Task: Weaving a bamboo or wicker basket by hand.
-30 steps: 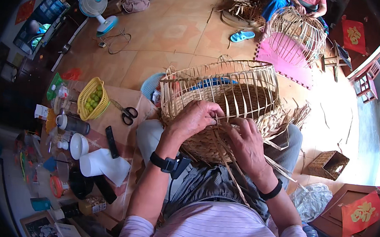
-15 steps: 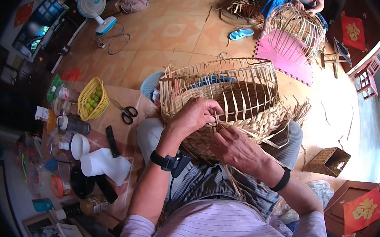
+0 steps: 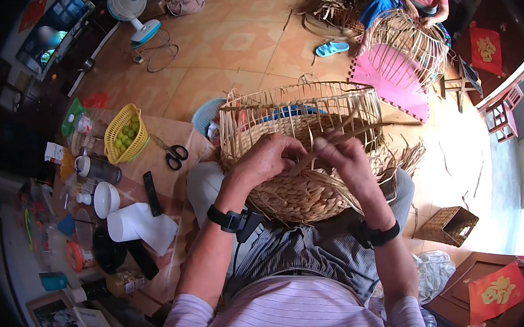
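A half-woven basket [image 3: 299, 198] lies across my lap, its lower wall braided from dried plant strips and its upper frame of bare, open ribs. At the edge of the weave my left hand [image 3: 269, 158] is closed, thumb and fingers pinching a strip against the ribs. Just right of it, my right hand [image 3: 352, 162] is raised over the basket, its fingers closed round a flat woven strip [image 3: 339, 135] that is partly blurred. Loose strip ends trail from the basket's right side.
Left of me, a low table [image 3: 174, 131] bears a yellow basket of green fruit [image 3: 127, 136], black scissors [image 3: 176, 156], a paper roll [image 3: 126, 223] and a mug. Across the floor, another person weaves a ribbed basket [image 3: 412, 46] on a pink mat. A small square basket [image 3: 450, 225] sits at right.
My right hand has risen from the near side of the weave to above it, drawing a strip upward. My left hand stays nearly in place.
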`<state>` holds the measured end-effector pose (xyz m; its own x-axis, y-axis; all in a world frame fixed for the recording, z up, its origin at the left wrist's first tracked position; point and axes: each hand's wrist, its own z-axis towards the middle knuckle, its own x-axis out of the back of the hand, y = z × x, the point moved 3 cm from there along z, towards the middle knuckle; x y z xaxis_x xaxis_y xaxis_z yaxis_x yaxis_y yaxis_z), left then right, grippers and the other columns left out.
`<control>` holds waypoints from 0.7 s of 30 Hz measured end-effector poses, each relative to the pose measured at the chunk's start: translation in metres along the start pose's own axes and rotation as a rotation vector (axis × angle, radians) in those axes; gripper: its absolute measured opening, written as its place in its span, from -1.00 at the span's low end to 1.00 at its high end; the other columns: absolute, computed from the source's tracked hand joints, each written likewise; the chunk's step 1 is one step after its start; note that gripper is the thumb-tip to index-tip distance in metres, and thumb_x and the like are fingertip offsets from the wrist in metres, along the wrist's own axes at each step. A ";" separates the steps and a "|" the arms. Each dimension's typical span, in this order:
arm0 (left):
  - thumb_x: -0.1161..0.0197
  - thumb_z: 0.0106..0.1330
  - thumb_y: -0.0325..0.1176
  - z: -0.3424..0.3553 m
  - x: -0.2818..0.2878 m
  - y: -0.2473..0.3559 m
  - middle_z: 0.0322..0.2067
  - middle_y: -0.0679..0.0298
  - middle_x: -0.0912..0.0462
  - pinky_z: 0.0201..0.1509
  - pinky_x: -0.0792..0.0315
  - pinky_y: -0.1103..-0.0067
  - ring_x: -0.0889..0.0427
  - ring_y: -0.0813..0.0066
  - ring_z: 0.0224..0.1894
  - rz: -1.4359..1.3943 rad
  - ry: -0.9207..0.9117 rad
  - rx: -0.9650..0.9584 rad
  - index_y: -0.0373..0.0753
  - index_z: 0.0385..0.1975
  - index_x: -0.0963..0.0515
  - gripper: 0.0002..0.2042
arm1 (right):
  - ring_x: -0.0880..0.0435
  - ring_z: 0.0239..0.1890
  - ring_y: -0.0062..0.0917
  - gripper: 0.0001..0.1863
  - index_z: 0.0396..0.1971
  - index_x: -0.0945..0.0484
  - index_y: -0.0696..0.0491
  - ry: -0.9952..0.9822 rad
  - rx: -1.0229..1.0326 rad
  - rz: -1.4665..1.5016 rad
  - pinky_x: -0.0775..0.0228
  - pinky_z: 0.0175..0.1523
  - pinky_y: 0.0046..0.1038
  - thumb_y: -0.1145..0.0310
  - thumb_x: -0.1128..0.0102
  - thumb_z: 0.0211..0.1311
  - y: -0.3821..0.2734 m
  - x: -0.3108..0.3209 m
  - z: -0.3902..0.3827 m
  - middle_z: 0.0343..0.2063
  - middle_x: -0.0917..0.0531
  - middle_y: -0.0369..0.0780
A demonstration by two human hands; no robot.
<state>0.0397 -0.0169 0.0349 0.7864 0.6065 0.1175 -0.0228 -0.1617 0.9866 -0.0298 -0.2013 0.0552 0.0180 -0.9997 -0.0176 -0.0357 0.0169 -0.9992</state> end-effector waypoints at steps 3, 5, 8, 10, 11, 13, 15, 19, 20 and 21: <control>-0.23 0.35 -0.63 -0.004 0.004 0.003 -0.19 0.28 -0.77 0.00 -0.55 0.61 -0.70 0.57 -0.11 0.169 -0.024 0.180 -0.41 0.04 -0.64 -0.73 | -0.53 -0.53 -0.69 -0.69 -0.24 -0.65 0.13 0.081 -0.086 0.149 -0.33 -0.44 -0.58 0.16 -0.20 0.56 0.012 0.016 -0.003 -0.51 -0.65 -0.36; -0.23 0.38 -0.57 -0.007 0.003 0.009 -0.18 0.24 -0.78 0.00 -0.55 0.57 -0.71 0.52 -0.10 0.235 -0.005 0.172 -0.39 0.04 -0.64 -0.74 | -0.54 -0.56 -0.69 -0.69 -0.27 -0.64 0.11 0.144 -0.223 0.299 -0.36 -0.43 -0.59 0.15 -0.22 0.55 0.020 0.019 -0.005 -0.53 -0.64 -0.35; -0.23 0.44 -0.44 -0.012 -0.005 0.015 -0.17 0.13 -0.79 0.01 -0.56 0.48 -0.76 0.38 -0.08 0.375 0.061 0.150 -0.35 0.05 -0.64 -0.74 | -0.56 -0.59 -0.68 -0.71 -0.29 -0.63 0.09 0.120 -0.140 0.345 -0.36 -0.46 -0.60 0.16 -0.22 0.54 0.015 0.021 0.003 -0.57 -0.62 -0.36; -0.23 0.46 -0.37 -0.014 -0.013 0.013 -0.16 0.04 -0.79 0.01 -0.57 0.43 -0.78 0.27 -0.08 0.460 0.126 0.137 -0.33 0.05 -0.64 -0.74 | -0.59 -0.60 -0.67 -0.71 -0.26 -0.64 0.10 0.129 -0.110 0.328 -0.34 -0.51 -0.58 0.16 -0.23 0.54 0.011 0.021 0.016 -0.54 -0.66 -0.33; -0.23 0.48 -0.31 -0.012 -0.016 0.012 -0.16 -0.02 -0.76 0.00 -0.57 0.38 -0.77 0.15 -0.08 0.535 0.206 0.145 -0.29 0.05 -0.65 -0.74 | -0.61 -0.57 -0.67 -0.70 -0.23 -0.63 0.13 0.057 -0.119 0.218 -0.33 -0.52 -0.57 0.17 -0.22 0.53 0.008 0.020 0.022 -0.49 -0.69 -0.31; -0.22 0.51 -0.19 -0.009 -0.025 0.011 -0.20 -0.13 -0.71 -0.06 -0.56 0.25 -0.72 -0.14 -0.10 0.576 0.369 0.032 -0.20 0.02 -0.67 -0.73 | -0.66 -0.49 -0.67 -0.70 -0.23 -0.62 0.19 -0.082 -0.045 -0.107 -0.33 -0.51 -0.55 0.21 -0.21 0.52 0.000 0.015 0.038 -0.43 -0.73 -0.27; -0.18 0.49 -0.20 -0.004 -0.034 0.005 -0.30 -0.17 -0.70 -0.11 -0.55 0.12 -0.69 -0.22 -0.16 0.663 0.403 0.110 -0.19 -0.01 -0.65 -0.74 | -0.65 -0.49 -0.61 -0.72 -0.38 -0.64 0.19 0.000 0.120 -0.133 -0.41 -0.46 -0.47 0.30 -0.19 0.47 -0.010 0.004 0.047 -0.54 -0.69 -0.29; -0.10 0.41 -0.44 -0.003 -0.054 0.003 -0.34 -0.15 -0.70 -0.11 -0.57 0.08 -0.73 -0.13 -0.23 0.925 0.499 -0.018 -0.37 -0.12 -0.62 -0.80 | -0.58 -0.52 -0.40 -0.87 -0.32 -0.59 0.19 -0.081 0.149 -0.583 -0.43 -0.36 -0.38 0.44 -0.14 0.36 -0.027 -0.012 0.052 -0.58 -0.60 -0.10; -0.09 0.41 -0.44 -0.005 -0.058 0.004 -0.33 -0.12 -0.68 -0.09 -0.56 0.09 -0.70 -0.09 -0.23 0.964 0.613 -0.074 -0.37 -0.11 -0.61 -0.79 | -0.55 -0.53 -0.31 -0.89 -0.32 -0.57 0.19 -0.034 0.143 -0.731 -0.43 -0.34 -0.37 0.46 -0.12 0.33 -0.030 -0.012 0.052 -0.59 -0.56 -0.04; -0.09 0.42 -0.44 -0.005 -0.060 0.002 -0.32 -0.11 -0.66 -0.08 -0.54 0.09 -0.67 -0.10 -0.22 0.968 0.621 -0.071 -0.36 -0.15 -0.60 -0.82 | -0.54 -0.52 -0.22 -0.90 -0.35 -0.56 0.20 0.006 0.339 -0.736 -0.41 -0.34 -0.32 0.48 -0.13 0.29 -0.036 -0.016 0.046 -0.61 -0.52 -0.02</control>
<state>-0.0106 -0.0498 0.0299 -0.0189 0.5344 0.8450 -0.5013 -0.7363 0.4545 0.0176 -0.1852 0.0899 -0.0862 -0.7570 0.6477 0.2878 -0.6413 -0.7113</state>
